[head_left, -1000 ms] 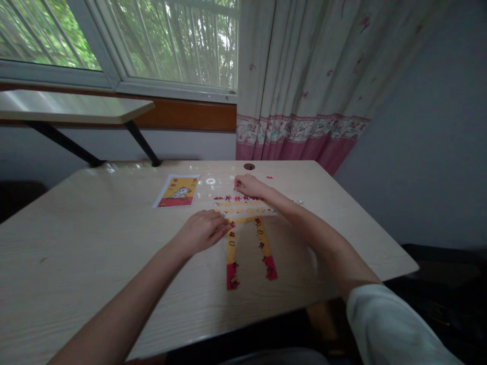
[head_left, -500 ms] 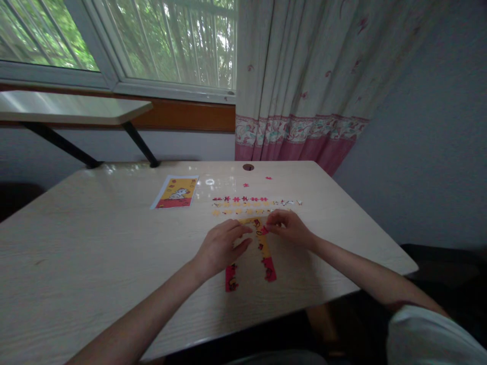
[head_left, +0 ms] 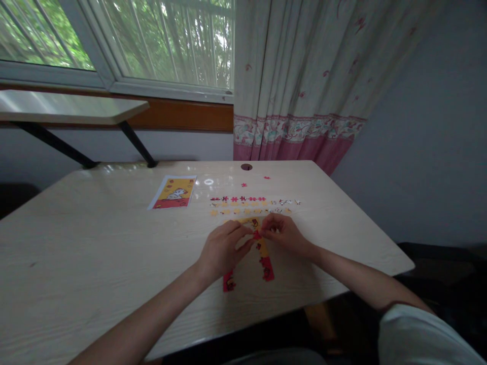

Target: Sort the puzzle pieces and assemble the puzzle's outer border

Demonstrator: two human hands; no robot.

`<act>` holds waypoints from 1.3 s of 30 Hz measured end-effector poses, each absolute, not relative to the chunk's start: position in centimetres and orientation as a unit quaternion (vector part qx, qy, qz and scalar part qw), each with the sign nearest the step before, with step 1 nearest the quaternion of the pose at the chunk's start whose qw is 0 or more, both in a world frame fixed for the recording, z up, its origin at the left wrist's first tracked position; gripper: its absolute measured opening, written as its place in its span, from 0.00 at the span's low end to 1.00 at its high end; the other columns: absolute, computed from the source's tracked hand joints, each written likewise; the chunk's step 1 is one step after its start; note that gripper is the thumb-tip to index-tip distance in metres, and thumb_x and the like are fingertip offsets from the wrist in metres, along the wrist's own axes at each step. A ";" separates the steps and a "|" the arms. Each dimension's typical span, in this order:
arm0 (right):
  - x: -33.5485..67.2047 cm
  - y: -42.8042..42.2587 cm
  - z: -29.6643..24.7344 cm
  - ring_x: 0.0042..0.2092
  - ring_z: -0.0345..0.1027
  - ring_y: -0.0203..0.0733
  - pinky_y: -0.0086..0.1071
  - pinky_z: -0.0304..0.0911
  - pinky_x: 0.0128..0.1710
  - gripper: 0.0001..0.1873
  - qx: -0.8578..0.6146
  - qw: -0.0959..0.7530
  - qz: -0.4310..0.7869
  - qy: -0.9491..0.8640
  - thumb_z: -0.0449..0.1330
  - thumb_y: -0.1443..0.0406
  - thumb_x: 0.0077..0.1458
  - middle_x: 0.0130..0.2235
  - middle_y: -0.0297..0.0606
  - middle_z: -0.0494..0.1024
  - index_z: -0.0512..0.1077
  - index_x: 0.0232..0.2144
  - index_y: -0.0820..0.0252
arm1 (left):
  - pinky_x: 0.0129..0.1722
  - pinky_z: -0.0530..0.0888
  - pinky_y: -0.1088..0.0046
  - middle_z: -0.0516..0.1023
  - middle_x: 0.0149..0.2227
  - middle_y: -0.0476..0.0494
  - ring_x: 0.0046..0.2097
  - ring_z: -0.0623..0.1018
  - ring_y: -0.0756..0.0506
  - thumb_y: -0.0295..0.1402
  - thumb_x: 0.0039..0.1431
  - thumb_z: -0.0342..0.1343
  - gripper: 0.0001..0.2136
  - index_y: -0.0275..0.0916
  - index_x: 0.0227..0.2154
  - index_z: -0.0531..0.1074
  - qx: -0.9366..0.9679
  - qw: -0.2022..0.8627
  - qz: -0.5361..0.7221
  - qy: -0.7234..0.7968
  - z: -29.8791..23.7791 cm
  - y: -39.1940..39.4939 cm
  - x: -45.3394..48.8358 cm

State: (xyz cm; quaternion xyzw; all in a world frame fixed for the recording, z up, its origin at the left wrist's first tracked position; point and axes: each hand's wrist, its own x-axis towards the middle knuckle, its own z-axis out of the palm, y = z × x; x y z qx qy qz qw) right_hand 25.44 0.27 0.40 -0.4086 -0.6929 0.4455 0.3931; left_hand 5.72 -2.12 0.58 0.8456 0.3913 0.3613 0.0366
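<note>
On the wooden table (head_left: 95, 253) lies a partly built jigsaw frame (head_left: 266, 261) of yellow and red pieces, with two strips running toward me. My left hand (head_left: 222, 251) rests on the left strip, fingers curled toward the top edge. My right hand (head_left: 283, 233) pinches a small red puzzle piece (head_left: 257, 234) just where the two hands meet. Beyond them lie rows of loose puzzle pieces (head_left: 247, 204), sorted red, white and yellow.
A reference picture card (head_left: 173, 192) lies at the far left of the pieces. Two stray red pieces (head_left: 244, 185) sit near a cable hole (head_left: 246, 167). A window, a side shelf (head_left: 68, 109) and a pink-hemmed curtain (head_left: 297, 132) stand behind the table.
My right hand came back from the far rows of loose pieces to the top of the frame, carrying a small red piece. My left hand shifted slightly right to meet it.
</note>
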 end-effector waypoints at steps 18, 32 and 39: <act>28.8 0.8 1.4 0.32 0.62 0.32 0.26 0.58 0.33 0.08 -0.252 0.121 0.295 -0.914 0.60 0.61 0.51 0.31 0.34 0.69 0.70 0.29 0.61 | 0.29 0.71 0.73 0.74 0.28 0.47 0.31 0.73 0.48 0.34 0.51 0.56 0.04 0.42 0.30 0.74 0.895 0.163 0.244 0.336 0.3 -5.1 5.3; 27.2 -1.2 1.3 0.32 0.64 0.34 0.27 0.58 0.34 0.07 -0.210 0.119 0.273 -0.931 0.58 0.62 0.53 0.29 0.33 0.71 0.70 0.30 0.60 | 0.36 0.71 0.66 0.76 0.30 0.46 0.35 0.73 0.44 0.30 0.48 0.57 0.04 0.42 0.28 0.74 0.916 0.155 0.186 0.321 0.4 -5.4 6.1; 27.0 -1.6 1.2 0.30 0.63 0.33 0.27 0.57 0.33 0.07 -0.212 0.112 0.263 -0.935 0.58 0.61 0.53 0.27 0.32 0.70 0.70 0.29 0.59 | 0.41 0.70 0.64 0.76 0.32 0.48 0.37 0.72 0.44 0.31 0.48 0.58 0.02 0.42 0.28 0.73 0.919 0.169 0.183 0.306 0.8 -5.3 5.9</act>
